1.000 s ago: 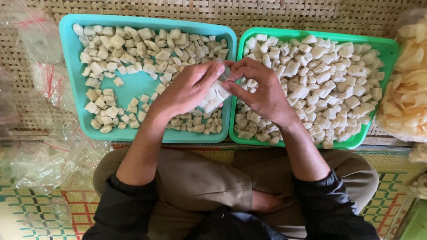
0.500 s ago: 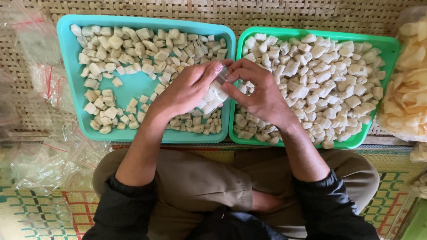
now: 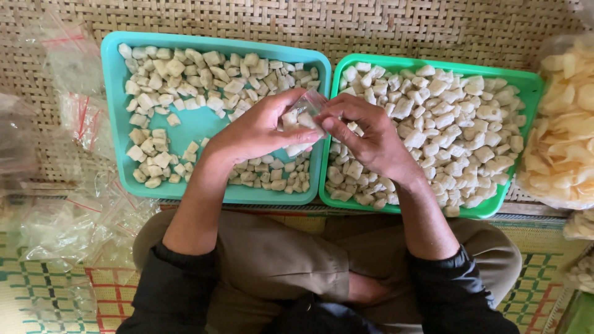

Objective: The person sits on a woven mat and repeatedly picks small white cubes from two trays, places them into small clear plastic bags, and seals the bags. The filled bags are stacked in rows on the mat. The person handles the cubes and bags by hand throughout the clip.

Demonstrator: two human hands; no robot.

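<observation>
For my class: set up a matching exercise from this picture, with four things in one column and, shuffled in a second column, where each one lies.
Things:
1. teal tray
2. green tray
3. small clear bag
4. bag of pale yellow chips

Places:
A. far right edge of the view
B. held between the left hand and right hand
C. left of the two trays
D. right of the two trays

Pairs: 1-C, 2-D, 3-B, 4-A
</observation>
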